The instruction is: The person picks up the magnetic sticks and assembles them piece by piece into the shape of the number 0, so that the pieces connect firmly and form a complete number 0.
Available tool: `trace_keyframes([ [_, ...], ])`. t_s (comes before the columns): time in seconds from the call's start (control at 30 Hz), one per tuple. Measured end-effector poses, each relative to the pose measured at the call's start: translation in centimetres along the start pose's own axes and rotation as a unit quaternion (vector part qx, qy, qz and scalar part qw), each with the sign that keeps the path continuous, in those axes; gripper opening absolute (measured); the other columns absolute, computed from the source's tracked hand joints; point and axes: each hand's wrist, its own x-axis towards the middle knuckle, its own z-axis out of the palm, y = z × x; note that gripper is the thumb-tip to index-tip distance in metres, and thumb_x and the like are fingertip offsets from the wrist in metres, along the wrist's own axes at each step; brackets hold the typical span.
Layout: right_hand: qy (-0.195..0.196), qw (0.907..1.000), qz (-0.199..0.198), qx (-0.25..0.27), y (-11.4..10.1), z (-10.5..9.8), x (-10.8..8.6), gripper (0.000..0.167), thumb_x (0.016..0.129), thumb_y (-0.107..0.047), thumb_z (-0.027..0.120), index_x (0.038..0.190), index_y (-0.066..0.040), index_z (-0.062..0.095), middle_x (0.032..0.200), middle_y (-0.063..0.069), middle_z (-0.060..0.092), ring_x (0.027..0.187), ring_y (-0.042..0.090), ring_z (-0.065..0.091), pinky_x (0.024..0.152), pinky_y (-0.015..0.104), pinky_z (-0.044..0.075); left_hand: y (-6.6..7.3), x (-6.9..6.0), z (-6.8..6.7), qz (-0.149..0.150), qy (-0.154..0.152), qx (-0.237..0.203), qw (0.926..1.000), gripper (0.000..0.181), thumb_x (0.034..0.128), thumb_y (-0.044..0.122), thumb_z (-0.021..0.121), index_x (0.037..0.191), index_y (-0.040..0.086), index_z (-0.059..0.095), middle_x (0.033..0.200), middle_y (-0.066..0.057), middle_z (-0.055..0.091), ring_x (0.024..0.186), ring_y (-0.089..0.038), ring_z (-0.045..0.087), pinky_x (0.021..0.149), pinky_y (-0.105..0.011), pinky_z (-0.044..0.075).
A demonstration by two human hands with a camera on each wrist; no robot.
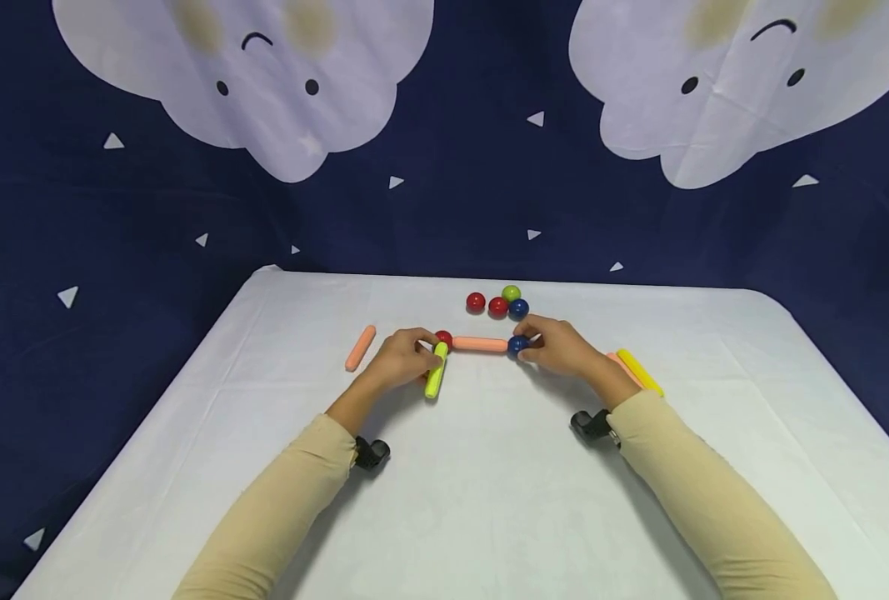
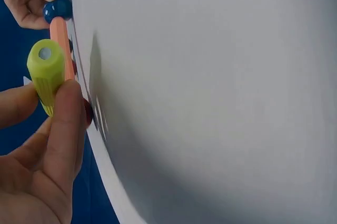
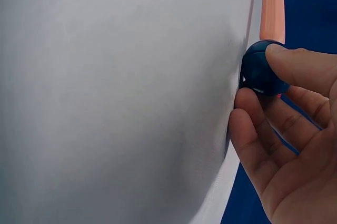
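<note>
An orange stick (image 1: 479,344) lies across the table between a red ball (image 1: 443,339) and a blue ball (image 1: 518,346), touching both. My left hand (image 1: 402,360) pinches a yellow-green stick (image 1: 435,372) that points toward me from the red ball; whether the two are joined I cannot tell. In the left wrist view this stick (image 2: 45,68) sits between thumb and fingers of the left hand (image 2: 45,166). My right hand (image 1: 560,346) grips the blue ball; in the right wrist view the thumb of the right hand (image 3: 295,124) presses on the ball (image 3: 259,68).
Behind the joined pieces stand two red balls (image 1: 476,302), a green ball (image 1: 511,293) and another blue ball (image 1: 519,308). A loose orange stick (image 1: 360,348) lies at the left. Beside my right forearm lie a yellow stick (image 1: 640,372) and a partly hidden orange stick (image 1: 622,367).
</note>
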Motion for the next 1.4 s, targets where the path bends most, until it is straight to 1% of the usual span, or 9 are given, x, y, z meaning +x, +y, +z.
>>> trace_keyframes([
  [0.17,0.001,1.0,0.003,-0.004,-0.1,0.1,0.1,0.029,0.092,-0.009,0.067,0.119,-0.005,0.06,0.125,0.021,0.066,0.111,0.035,0.066,0.091,0.045,0.054,0.0,0.1,0.4,-0.032,0.007,-0.039,0.9987,0.04,0.091,0.013,0.068,0.129,0.004,0.059,0.108,-0.015,0.069,0.074,-0.015,0.067,0.067,-0.025,0.058],
  [0.37,0.0,1.0,0.008,-0.002,-0.1,0.1,0.1,0.029,0.092,-0.009,0.067,0.12,-0.006,0.059,0.125,0.021,0.066,0.112,0.035,0.065,0.09,0.044,0.055,-0.2,0.3,0.5,-0.04,0.003,-0.078,0.9962,0.039,0.0923,0.01,0.066,0.128,0.0,0.057,0.113,-0.018,0.067,0.079,-0.017,0.067,0.07,-0.027,0.059],
  [0.7,-0.002,1.0,0.006,0.0,-0.1,0.0,0.1,0.028,0.092,-0.009,0.067,0.119,-0.005,0.06,0.125,0.02,0.066,0.112,0.035,0.065,0.09,0.043,0.055,-0.2,0.4,0.6,-0.046,-0.002,-0.072,0.9963,0.036,0.0923,0.009,0.065,0.126,0.0,0.057,0.109,-0.016,0.068,0.077,-0.017,0.067,0.069,-0.027,0.059],
  [0.9,-0.005,1.0,0.008,-0.001,0.0,0.0,0.2,0.028,0.092,-0.01,0.067,0.119,-0.006,0.06,0.125,0.02,0.066,0.112,0.035,0.065,0.09,0.043,0.055,-0.4,0.5,0.7,-0.038,-0.003,-0.065,0.9972,0.034,0.0917,0.007,0.065,0.124,-0.001,0.057,0.107,-0.016,0.068,0.076,-0.018,0.068,0.067,-0.027,0.058],
  [1.1,-0.002,1.0,0.006,0.002,0.1,0.0,0.2,0.028,0.092,-0.009,0.067,0.119,-0.006,0.06,0.125,0.02,0.066,0.112,0.034,0.065,0.09,0.043,0.055,-0.3,0.5,0.5,-0.035,-0.005,-0.04,0.9986,0.033,0.0913,0.008,0.066,0.123,0.0,0.058,0.105,-0.015,0.068,0.076,-0.016,0.065,0.066,-0.025,0.058],
  [1.2,-0.002,1.0,0.004,0.001,0.1,0.0,0.1,0.028,0.092,-0.009,0.067,0.119,-0.006,0.06,0.126,0.021,0.065,0.112,0.035,0.065,0.09,0.044,0.055,-0.4,0.8,0.3,-0.035,-0.009,-0.017,0.9992,0.033,0.0914,0.01,0.067,0.122,0.001,0.06,0.102,-0.012,0.066,0.073,-0.014,0.063,0.064,-0.024,0.057],
  [1.27,-0.002,1.0,0.005,0.003,0.1,0.1,0.1,0.029,0.092,-0.01,0.067,0.119,-0.006,0.06,0.126,0.02,0.066,0.112,0.034,0.065,0.091,0.044,0.055,-0.4,1.1,-0.1,-0.029,-0.006,0.002,0.9996,0.033,0.0916,0.012,0.066,0.122,0.001,0.061,0.1,-0.011,0.065,0.07,-0.014,0.062,0.061,-0.023,0.056],
  [1.33,-0.002,1.0,0.004,0.004,0.1,0.1,0.1,0.029,0.091,-0.009,0.067,0.12,-0.006,0.06,0.126,0.02,0.066,0.111,0.034,0.065,0.091,0.044,0.055,-0.4,1.3,-0.7,-0.014,0.006,0.033,0.9993,0.031,0.0917,0.013,0.065,0.121,0.003,0.063,0.098,-0.011,0.066,0.066,-0.014,0.061,0.058,-0.022,0.052],
  [1.4,-0.002,1.0,0.005,0.003,0.0,0.1,0.1,0.03,0.091,-0.009,0.067,0.12,-0.006,0.06,0.125,0.019,0.066,0.111,0.033,0.065,0.092,0.044,0.055,-0.3,1.6,-1.3,0.019,0.012,0.07,0.9973,0.03,0.0924,0.013,0.064,0.122,0.005,0.064,0.103,-0.011,0.067,0.071,-0.015,0.062,0.06,-0.022,0.049],
])
